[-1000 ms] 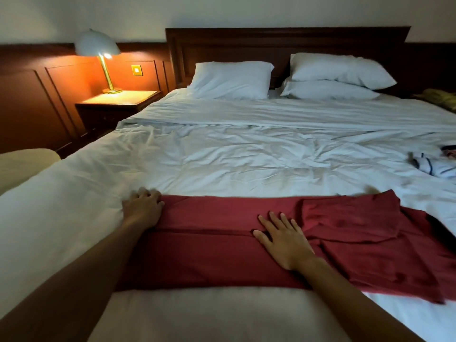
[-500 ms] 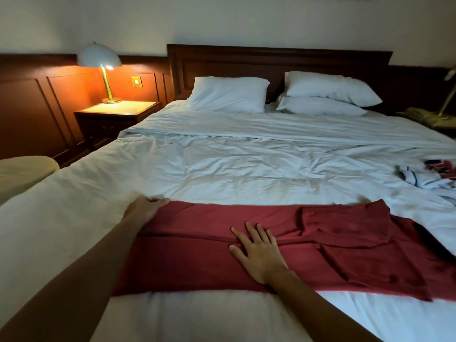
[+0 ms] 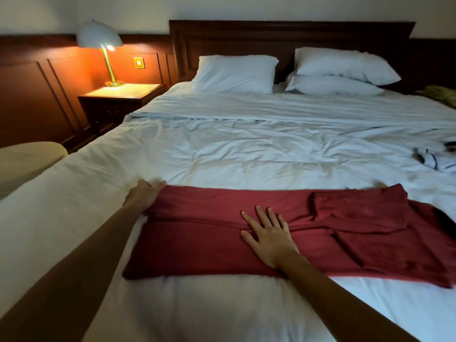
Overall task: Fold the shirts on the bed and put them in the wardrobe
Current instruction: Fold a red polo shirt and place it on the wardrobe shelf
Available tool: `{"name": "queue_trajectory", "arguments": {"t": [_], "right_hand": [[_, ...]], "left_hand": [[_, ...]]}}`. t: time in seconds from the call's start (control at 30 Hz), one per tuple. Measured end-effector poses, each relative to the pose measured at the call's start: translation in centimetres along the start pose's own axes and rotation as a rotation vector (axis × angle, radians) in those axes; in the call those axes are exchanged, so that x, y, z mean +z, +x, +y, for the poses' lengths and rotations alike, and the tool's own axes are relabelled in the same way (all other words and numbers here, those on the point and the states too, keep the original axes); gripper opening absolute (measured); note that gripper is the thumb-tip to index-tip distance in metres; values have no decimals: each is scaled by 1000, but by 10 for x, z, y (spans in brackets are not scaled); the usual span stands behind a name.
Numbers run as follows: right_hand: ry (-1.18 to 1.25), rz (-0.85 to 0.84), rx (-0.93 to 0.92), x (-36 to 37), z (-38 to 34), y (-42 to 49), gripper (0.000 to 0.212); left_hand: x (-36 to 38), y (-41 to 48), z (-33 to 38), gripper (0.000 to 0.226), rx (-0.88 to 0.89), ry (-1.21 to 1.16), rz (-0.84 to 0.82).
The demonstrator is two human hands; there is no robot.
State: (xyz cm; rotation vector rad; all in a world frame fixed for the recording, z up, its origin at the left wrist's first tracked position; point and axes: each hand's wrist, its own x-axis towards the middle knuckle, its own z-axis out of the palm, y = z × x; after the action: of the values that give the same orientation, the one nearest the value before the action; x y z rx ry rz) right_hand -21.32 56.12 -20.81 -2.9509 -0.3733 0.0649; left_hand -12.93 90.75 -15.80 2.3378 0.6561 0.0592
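1. In the head view we saw the red shirt (image 3: 209, 245) lying across the near part of the bed (image 3: 246, 156). It was folded into a long band running left to right, with its sleeve end layered unevenly at the right.
2. The right hand (image 3: 270, 236) lay flat on the middle of the band, fingers straight and spread over the lengthwise crease. We judged that it was pinning the fold so the cloth would not slip.
3. The left hand (image 3: 144, 196) sat at the shirt's far-left corner, touching the edge. We could not tell whether it pinched the cloth or merely rested there. We judged it was placed to square that end or carry it over.
4. The shirt's near edge ran roughly along the bed's near side, with bare sheet between them.
5. Rumpled sheet lay open on the far side up to the pillows (image 3: 237, 72). A white striped garment (image 3: 434, 161) lay well apart at the far right. No wardrobe showed.
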Motion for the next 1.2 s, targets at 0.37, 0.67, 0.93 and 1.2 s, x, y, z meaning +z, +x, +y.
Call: {"name": "queue_trajectory", "arguments": {"t": [0.37, 0.67, 0.93, 1.2], "right_hand": [[20, -54, 24, -9, -8, 0, 74], [36, -113, -8, -9, -19, -4, 65], [131, -49, -53, -78, 45, -17, 58], [111, 50, 209, -101, 160, -71, 58]], "left_hand": [[-18, -83, -19, 91, 256, -377, -407], [-16, -100, -19, 69, 221, -322, -351], [-29, -110, 71, 81, 393, 209, -310], [91, -215, 235, 82, 493, 440, -530]]}}
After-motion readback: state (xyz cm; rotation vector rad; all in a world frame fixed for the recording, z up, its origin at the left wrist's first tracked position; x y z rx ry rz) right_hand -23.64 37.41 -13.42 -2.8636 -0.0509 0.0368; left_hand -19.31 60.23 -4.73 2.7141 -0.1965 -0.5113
